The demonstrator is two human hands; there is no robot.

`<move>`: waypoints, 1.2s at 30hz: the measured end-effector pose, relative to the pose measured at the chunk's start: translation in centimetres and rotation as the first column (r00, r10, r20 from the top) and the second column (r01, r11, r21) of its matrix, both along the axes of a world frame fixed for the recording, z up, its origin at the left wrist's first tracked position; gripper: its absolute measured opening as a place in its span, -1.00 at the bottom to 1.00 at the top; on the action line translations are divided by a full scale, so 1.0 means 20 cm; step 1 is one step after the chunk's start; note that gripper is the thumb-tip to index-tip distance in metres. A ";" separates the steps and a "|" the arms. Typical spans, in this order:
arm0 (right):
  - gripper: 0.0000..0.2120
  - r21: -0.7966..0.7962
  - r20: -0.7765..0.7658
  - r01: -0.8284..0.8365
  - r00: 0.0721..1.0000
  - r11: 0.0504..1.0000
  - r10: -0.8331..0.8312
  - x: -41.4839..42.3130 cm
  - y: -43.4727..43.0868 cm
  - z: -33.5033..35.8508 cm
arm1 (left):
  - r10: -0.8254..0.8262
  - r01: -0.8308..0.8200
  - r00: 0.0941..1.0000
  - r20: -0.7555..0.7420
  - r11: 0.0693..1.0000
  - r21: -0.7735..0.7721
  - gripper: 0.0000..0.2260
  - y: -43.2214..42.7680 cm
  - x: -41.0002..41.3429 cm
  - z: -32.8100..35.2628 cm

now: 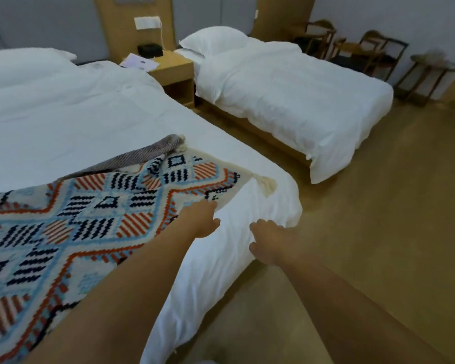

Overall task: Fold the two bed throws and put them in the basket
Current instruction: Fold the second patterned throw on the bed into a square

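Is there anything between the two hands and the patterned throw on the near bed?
Nothing visible does. The left hand is at the edge of the patterned throw. The right hand hovers beside it over bare white bedding. No basket is in view.

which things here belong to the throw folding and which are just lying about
For the job: patterned throw, grey striped throw, left hand, right hand; no basket in view.
Lying about: nightstand, paper, far bed, chairs, round side table.
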State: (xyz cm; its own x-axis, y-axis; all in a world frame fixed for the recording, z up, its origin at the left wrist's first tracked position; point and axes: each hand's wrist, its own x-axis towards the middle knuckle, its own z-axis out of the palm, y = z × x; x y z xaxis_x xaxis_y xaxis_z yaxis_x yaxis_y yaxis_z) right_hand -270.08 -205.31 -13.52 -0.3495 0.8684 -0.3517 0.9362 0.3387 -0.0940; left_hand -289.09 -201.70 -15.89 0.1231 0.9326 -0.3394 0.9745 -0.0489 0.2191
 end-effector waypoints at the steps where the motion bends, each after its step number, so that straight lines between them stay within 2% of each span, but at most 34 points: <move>1: -0.71 -0.007 -0.009 -0.026 1.000 1.000 0.026 0.03 0.09 0.00 | 0.034 -0.034 0.999 0.018 0.999 0.000 -0.57 0.07 0.04 0.01; 8: -0.61 0.010 -0.095 -0.203 0.975 0.979 0.203 0.20 0.85 0.00 | 0.197 -0.197 0.980 0.036 0.980 0.016 -0.52 0.64 0.24 -0.02; 14: -0.64 0.019 -0.140 -0.276 0.951 0.961 0.275 0.41 1.47 -0.01 | 0.323 -0.322 0.945 0.045 0.946 -0.031 -0.50 1.18 0.44 -0.07; 21: -0.67 0.026 -0.097 -0.387 0.917 0.922 0.387 0.67 2.16 -0.03 | 0.437 -0.432 0.897 0.062 0.898 -0.080 -0.46 1.79 0.68 -0.08; 24: -0.64 0.045 -0.110 -0.477 0.871 0.878 0.479 0.78 2.47 -0.01 | 0.532 -0.528 0.844 0.070 0.846 -0.066 -0.47 2.02 0.82 -0.09; 28: -0.66 -0.017 -0.152 -0.542 0.832 0.840 0.534 0.87 2.90 0.03 | 0.634 -0.630 0.772 0.052 0.773 -0.070 -0.48 2.24 1.01 -0.10; 31: -0.67 -0.036 -0.187 -0.581 0.803 0.813 0.566 0.81 3.16 0.05 | 0.730 -0.727 0.680 0.068 0.683 -0.071 -0.48 2.38 1.03 -0.07; 36: -0.58 -0.023 -0.107 -0.806 0.590 0.591 0.800 0.60 3.46 0.01 | 0.865 -0.861 0.499 0.061 0.502 -0.076 -0.49 2.57 0.93 -0.07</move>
